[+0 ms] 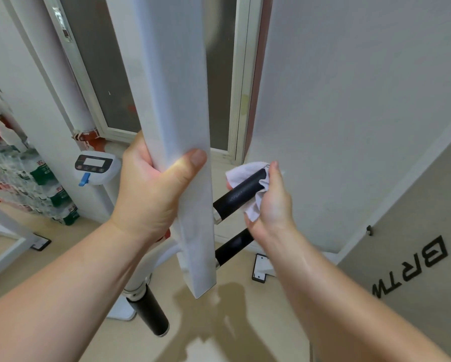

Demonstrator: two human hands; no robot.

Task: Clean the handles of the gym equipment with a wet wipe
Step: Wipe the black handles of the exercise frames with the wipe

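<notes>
A white square post (177,87) of the gym machine runs down the middle of the head view. My left hand (151,189) grips it, thumb across its front face. To the post's right stick out two black handles: an upper handle (236,197) and a lower handle (232,245). My right hand (271,205) holds a white wet wipe (248,171) wrapped round the far end of the upper handle. A third black handle (148,312) points toward me at the bottom, below the post.
A window (109,74) is behind the post. At left stand a water dispenser (95,167) with a blue tap and stacked packs of water bottles (23,184). A white wall (349,100) and a beige padded panel with black letters (415,262) are at right.
</notes>
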